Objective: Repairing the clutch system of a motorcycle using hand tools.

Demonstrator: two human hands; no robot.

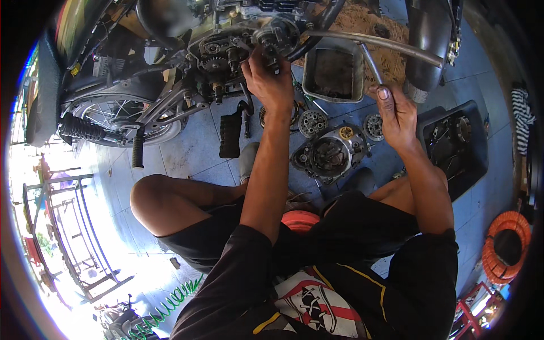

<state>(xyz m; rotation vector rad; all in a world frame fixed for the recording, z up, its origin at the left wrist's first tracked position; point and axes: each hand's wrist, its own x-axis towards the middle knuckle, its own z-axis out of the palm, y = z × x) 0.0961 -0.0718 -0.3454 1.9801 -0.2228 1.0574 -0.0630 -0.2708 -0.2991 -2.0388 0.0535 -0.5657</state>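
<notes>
Both bare forearms [271,164] reach forward, left hand [269,82] curled, right hand [398,119] closed with thumb [385,101] extended.

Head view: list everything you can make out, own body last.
Motorcycle: 1, black and grey, top
Bar: 1, silver, upper right
Rod: 1, silver, below bar
Cardboard: 1, brown, upper right
Square tray: 1, grey, left of rod
Engine cover: 1, grey, floor centre
Round parts: 2, grey, beside engine cover
Long tray: 1, black, right
Striped cloth: 1, black-white, right edge
Coil: 1, orange, lower right
Coiled hose: 1, green, lower left
Unclear object: 1, orange-red, below engine cover
Floor: 1, blue-grey, throughout
Shirt: 1, mostly black, bottom
Shorts: 1, black, lower centre
Left hand: 1, bare, at motorcycle
Right hand: 1, bare, gripping rod
</notes>
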